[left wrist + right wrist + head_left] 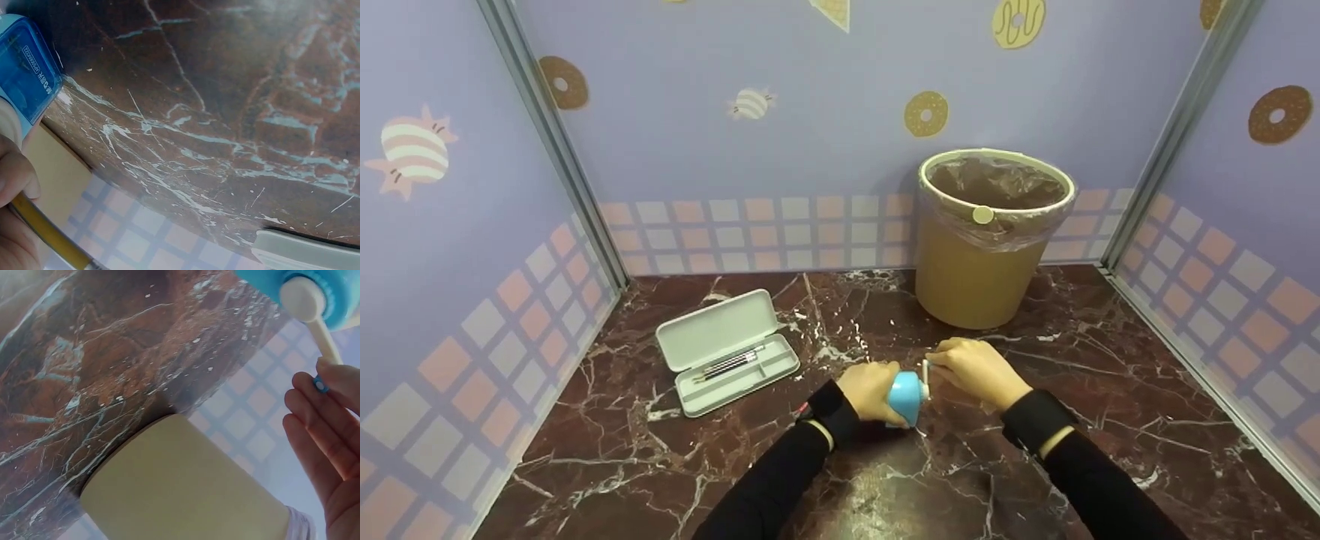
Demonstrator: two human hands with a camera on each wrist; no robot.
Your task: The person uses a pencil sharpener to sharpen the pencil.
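Note:
A light-blue crank pencil sharpener is gripped by my left hand, low over the marble-patterned table. Its clear blue shavings drawer shows in the left wrist view. There, a yellow-brown pencil with a silver-coloured end runs beneath the left fingers; its other end is hidden. My right hand is at the sharpener's right side, by the white crank arm. In the right wrist view, thumb and forefinger pinch the crank's small blue knob, while the other fingers extend loosely.
Left of the hands lies an opened pale-green pencil case holding several striped pencils. A tan waste bin with a clear plastic liner stands at the back right. Patterned panels enclose the table at the back and sides.

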